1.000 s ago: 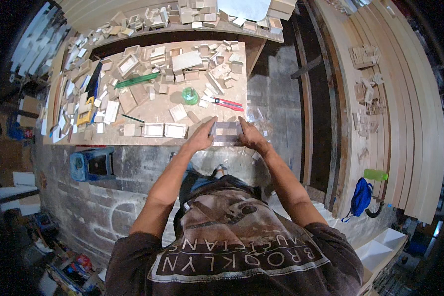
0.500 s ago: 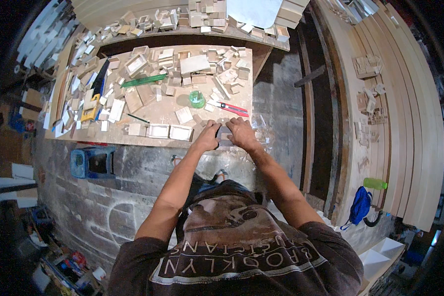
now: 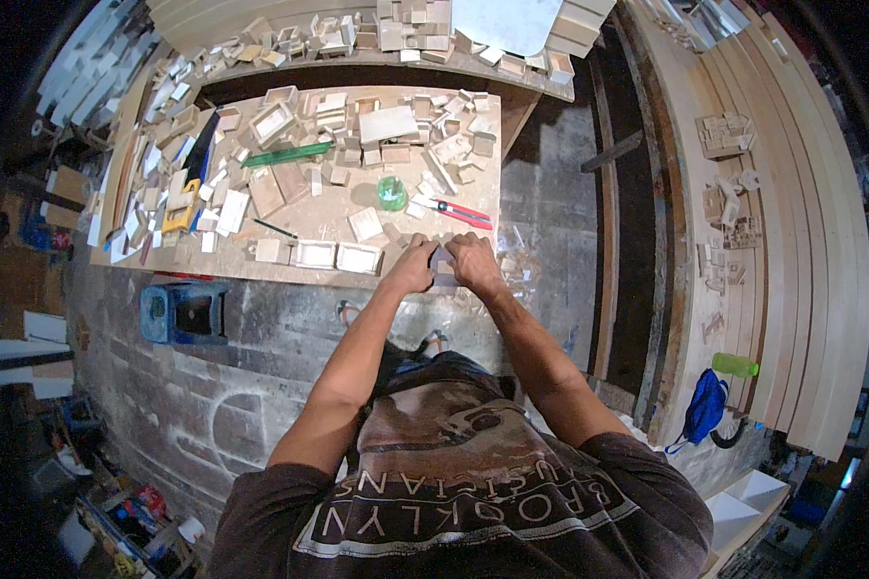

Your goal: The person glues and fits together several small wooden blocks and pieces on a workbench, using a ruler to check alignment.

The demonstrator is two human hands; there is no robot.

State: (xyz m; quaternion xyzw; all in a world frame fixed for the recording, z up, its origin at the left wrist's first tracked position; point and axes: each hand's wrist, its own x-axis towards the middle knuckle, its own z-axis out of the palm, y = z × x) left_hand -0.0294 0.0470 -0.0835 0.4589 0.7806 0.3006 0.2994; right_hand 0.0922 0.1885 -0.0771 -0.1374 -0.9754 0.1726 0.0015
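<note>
At the near right corner of the worktable [image 3: 338, 212], my left hand [image 3: 415, 265] and my right hand [image 3: 474, 261] are close together, fingers bent and closed. A dark grey flat piece [image 3: 442, 269] shows between and under them; its kind is unclear. My fingers cover whatever each hand grips. Just left of my hands stand small wooden trays [image 3: 359, 258] with pale insides. Beyond my right hand lies a red-handled cutter [image 3: 463, 213], and a green jar [image 3: 392, 193] stands farther back.
Small wooden boxes and blocks crowd the table's far side, with a green tool [image 3: 286, 154] and a yellow-handled saw [image 3: 182, 205] among them. A blue stool [image 3: 182, 313] stands by the near edge. Long boards [image 3: 782, 241] line the right, with a blue bag [image 3: 705, 405].
My hands stay at the same corner, the right a little nearer the left. A small light wooden piece seen between them before is now mostly hidden. The whole view has shifted slightly.
</note>
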